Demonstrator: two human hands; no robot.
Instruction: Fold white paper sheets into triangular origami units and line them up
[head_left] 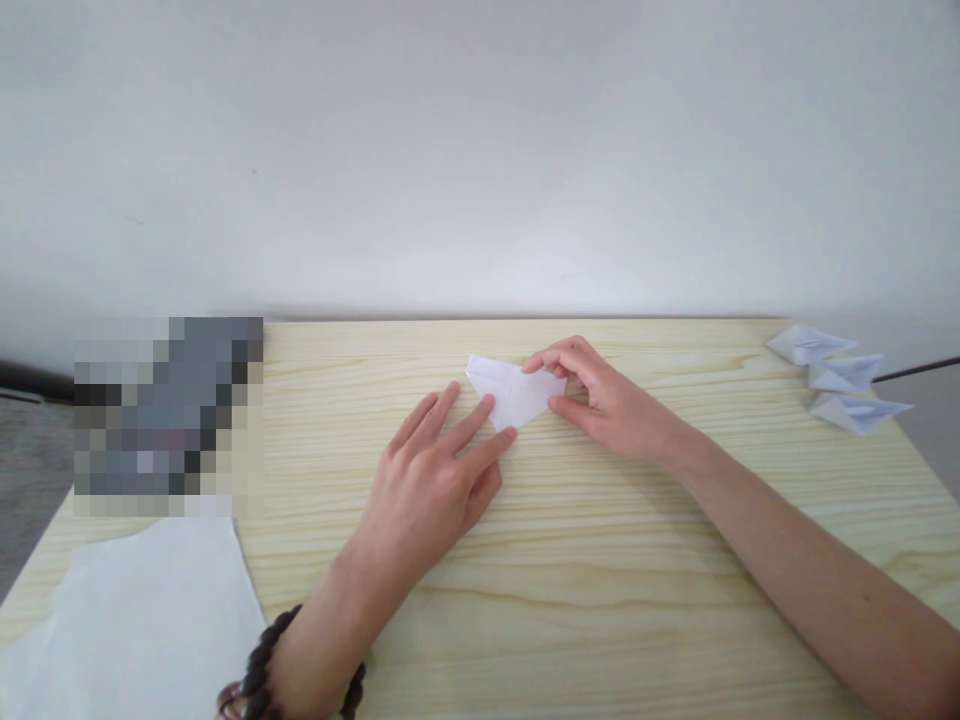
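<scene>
A small white folded paper (511, 392) lies on the wooden tabletop at mid-table, with a crease running along its upper left side. My left hand (439, 475) is open and palm down, fingers spread; its fingertips rest on the paper's left and lower edges. A dark beaded bracelet (264, 650) circles my left wrist. From the right side, my right hand (600, 395) pinches the paper, thumb at the lower right edge and fingers over the upper right. The tips of those fingers cover part of the right corner.
Three folded white paper shapes, like small boats (846, 374), sit near the table's right edge. Loose white sheets (150, 610) lie at the front left. Behind them is a pixelated dark object (180, 400). A pale wall (510, 160) rises behind the wooden table (570, 600).
</scene>
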